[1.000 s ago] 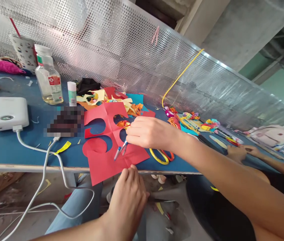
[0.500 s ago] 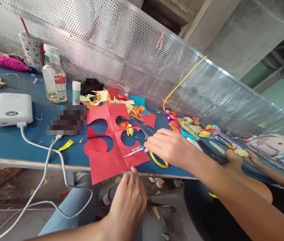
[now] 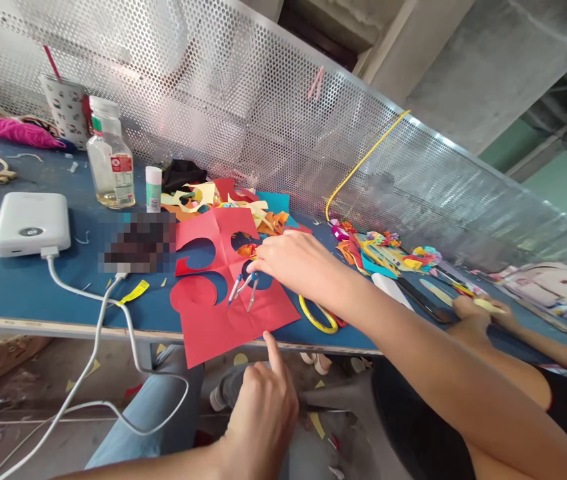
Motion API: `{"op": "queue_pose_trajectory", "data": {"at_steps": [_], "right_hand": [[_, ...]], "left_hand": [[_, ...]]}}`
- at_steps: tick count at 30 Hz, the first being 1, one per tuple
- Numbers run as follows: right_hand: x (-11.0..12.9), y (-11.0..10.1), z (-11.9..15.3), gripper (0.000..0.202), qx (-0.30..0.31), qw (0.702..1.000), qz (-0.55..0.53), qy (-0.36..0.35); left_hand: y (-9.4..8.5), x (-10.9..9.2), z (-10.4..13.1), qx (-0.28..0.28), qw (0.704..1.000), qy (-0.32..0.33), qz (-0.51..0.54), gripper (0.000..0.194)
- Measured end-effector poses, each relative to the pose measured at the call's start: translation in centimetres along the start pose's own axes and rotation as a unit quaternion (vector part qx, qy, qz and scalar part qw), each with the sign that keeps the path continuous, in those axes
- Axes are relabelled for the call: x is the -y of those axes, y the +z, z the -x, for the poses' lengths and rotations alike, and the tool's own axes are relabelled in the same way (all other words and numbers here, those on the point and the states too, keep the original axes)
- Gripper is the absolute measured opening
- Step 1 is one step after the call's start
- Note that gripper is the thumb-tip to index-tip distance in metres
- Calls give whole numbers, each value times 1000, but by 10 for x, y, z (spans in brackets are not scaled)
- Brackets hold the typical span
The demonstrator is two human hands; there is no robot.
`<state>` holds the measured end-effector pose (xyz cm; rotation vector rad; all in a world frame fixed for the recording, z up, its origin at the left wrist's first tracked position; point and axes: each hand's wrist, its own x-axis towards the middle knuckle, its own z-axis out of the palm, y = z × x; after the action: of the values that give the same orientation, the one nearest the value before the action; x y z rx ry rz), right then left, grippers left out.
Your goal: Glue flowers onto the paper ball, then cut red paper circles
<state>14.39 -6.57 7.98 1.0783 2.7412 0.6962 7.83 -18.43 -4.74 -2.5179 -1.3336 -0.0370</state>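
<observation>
My right hand (image 3: 288, 257) pinches the top of a blue and silver drawing compass (image 3: 249, 287), whose two legs stand spread on a red sheet of paper (image 3: 213, 337). Large round holes are cut in the sheet, and faint curved lines show near the compass. My left hand (image 3: 266, 400) is below the table's front edge, its index finger stretched to the sheet's near edge and the other fingers curled. A loose red paper disc (image 3: 193, 293) lies partly under the sheet at its left. Beside my right wrist are yellow-handled scissors (image 3: 319, 323), partly hidden.
Paper scraps (image 3: 236, 195) are heaped behind the sheet. To the left are a glue stick (image 3: 153, 190), a glass bottle (image 3: 111, 160), a white power bank (image 3: 31, 223) and its cable (image 3: 96, 347). Another person's hands (image 3: 478, 313) work at the right. A perforated metal screen (image 3: 263, 120) borders the table.
My right hand has moved left over the sheet, turning the compass from lying low to upright with its legs down. The left index finger has straightened towards the paper's edge.
</observation>
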Motion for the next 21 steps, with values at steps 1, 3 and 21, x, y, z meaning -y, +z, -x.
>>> {"op": "queue_pose_trajectory", "data": {"at_steps": [1, 3, 21], "right_hand": [[-3, 1, -2, 24, 15, 1000, -6, 19], [-7, 5, -2, 25, 30, 998, -18, 59], [-115, 103, 3, 35, -156, 738, -457, 471]], "left_hand": [[1, 0, 0, -3, 1000, 0, 2, 28], [1, 1, 1, -10, 1000, 0, 6, 28], [-3, 27, 4, -7, 983, -7, 183, 24]]}}
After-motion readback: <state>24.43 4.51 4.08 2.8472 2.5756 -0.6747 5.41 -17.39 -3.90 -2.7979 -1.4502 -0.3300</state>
